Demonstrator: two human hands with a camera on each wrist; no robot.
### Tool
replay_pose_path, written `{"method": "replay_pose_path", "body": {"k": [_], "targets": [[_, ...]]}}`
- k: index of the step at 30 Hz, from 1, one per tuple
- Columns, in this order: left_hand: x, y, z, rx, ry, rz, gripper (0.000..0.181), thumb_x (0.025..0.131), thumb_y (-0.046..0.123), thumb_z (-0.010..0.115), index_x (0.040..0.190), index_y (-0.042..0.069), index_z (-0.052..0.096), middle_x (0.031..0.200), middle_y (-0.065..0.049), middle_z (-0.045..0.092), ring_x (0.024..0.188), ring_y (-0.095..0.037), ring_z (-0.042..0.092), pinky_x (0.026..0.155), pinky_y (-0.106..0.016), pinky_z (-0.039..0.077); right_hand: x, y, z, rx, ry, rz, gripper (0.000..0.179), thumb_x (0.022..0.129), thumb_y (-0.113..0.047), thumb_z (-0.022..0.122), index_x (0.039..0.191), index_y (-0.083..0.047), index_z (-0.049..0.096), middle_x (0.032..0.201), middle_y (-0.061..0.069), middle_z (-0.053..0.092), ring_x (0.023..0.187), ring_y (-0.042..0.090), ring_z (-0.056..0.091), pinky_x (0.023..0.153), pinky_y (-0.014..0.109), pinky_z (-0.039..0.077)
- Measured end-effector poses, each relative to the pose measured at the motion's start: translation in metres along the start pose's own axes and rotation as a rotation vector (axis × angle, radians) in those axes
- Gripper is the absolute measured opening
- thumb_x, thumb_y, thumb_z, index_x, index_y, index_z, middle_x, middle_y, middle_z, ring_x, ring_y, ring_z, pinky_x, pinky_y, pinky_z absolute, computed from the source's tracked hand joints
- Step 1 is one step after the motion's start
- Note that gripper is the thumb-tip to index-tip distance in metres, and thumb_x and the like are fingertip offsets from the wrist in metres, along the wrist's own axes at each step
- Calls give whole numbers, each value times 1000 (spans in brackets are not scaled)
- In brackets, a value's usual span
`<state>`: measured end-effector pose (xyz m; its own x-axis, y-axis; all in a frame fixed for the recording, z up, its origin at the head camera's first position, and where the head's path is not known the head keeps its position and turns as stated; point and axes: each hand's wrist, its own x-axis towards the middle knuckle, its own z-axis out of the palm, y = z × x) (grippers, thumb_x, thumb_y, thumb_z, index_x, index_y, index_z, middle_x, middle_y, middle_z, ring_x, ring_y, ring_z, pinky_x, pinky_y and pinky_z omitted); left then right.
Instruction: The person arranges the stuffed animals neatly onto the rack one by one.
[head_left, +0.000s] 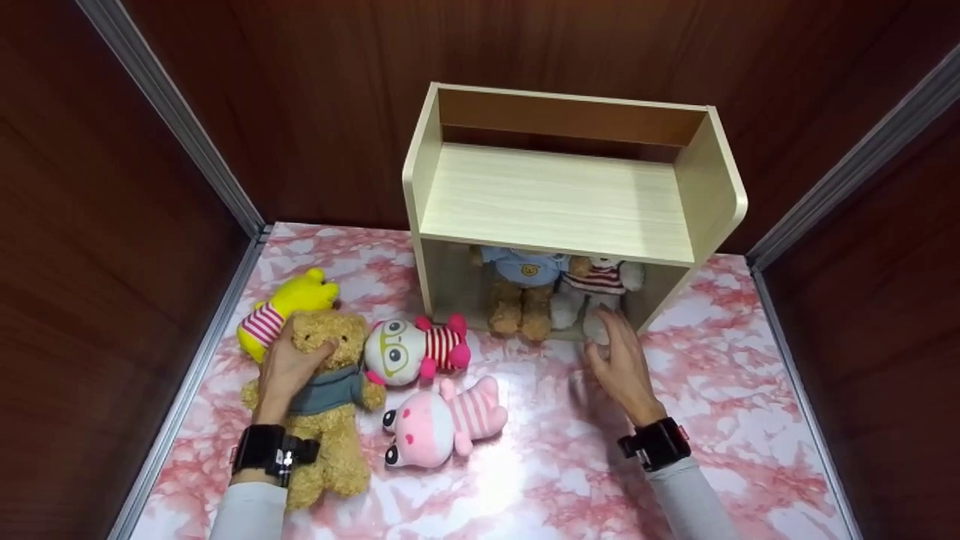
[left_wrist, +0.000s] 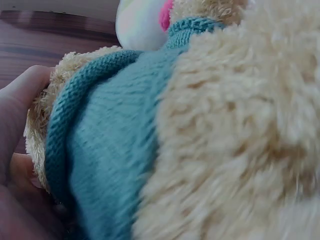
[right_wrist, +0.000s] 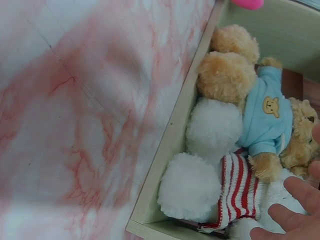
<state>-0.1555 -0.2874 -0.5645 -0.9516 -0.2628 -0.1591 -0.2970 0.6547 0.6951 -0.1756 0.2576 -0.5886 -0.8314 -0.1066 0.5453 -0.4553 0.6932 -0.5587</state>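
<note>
My left hand [head_left: 289,369] grips a golden-brown teddy bear [head_left: 330,442] by the head, thumb across its face. This bear wears a teal knitted sweater [left_wrist: 115,130], which fills much of the left wrist view. By the lower right of the shelf, my right hand [head_left: 621,367] has its fingers extended near a white plush toy [right_wrist: 190,187] in a red-and-white striped top. Beside that toy, a brown teddy bear [right_wrist: 225,77] in a light blue shirt [head_left: 525,266] sits in the lower compartment. The shelf board hides most of both heads in the head view.
The pale wooden shelf [head_left: 555,199] stands against the back wall. A yellow plush [head_left: 300,296], a pink-and-white plush with glasses [head_left: 397,352] and a pink striped plush [head_left: 427,427] lie on the marbled tabletop [head_left: 570,480]. Dark wood panels [head_left: 97,262] enclose the sides.
</note>
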Motion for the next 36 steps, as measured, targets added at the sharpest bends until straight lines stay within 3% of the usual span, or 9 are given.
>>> {"method": "replay_pose_path", "body": {"k": [6,12,17,22,29,36], "targets": [[-6,13,-10,-1,123,38,109,86,57,76,165,7,21,156,-32,39,136,-53,45,111,-60,40,2,-2,-2,16,2,21,64,86,3,71,146,6,49,145,27,55,133,45,50,114,57,38],[-16,32,-20,16,277,82,107,85,60,76,166,14,24,158,-31,37,140,-52,40,108,-65,38,2,-3,-3,25,16,17,63,86,4,71,145,7,50,145,27,55,135,46,49,115,57,36],[-23,48,-26,22,423,157,103,84,57,79,164,16,30,149,-28,46,128,-51,50,97,-64,44,2,-3,-3,22,19,15,63,87,3,70,146,7,48,146,27,54,135,45,49,115,56,37],[-32,66,-28,-52,529,249,98,81,45,85,161,11,38,141,-26,52,120,-49,56,95,-60,45,2,-7,0,3,30,-23,65,85,3,70,145,11,47,144,29,54,133,46,51,114,56,38],[-42,98,-21,-247,474,320,96,77,39,88,157,9,44,147,-24,51,133,-44,48,110,-59,38,3,-18,10,-14,51,-105,68,83,6,74,145,11,47,142,28,56,130,45,53,111,56,41],[-44,121,9,-446,393,393,92,74,33,91,151,4,50,146,-19,56,132,-33,54,113,-47,41,2,-38,18,23,53,-160,68,83,6,74,145,10,48,142,28,56,130,45,54,114,53,40]]}}
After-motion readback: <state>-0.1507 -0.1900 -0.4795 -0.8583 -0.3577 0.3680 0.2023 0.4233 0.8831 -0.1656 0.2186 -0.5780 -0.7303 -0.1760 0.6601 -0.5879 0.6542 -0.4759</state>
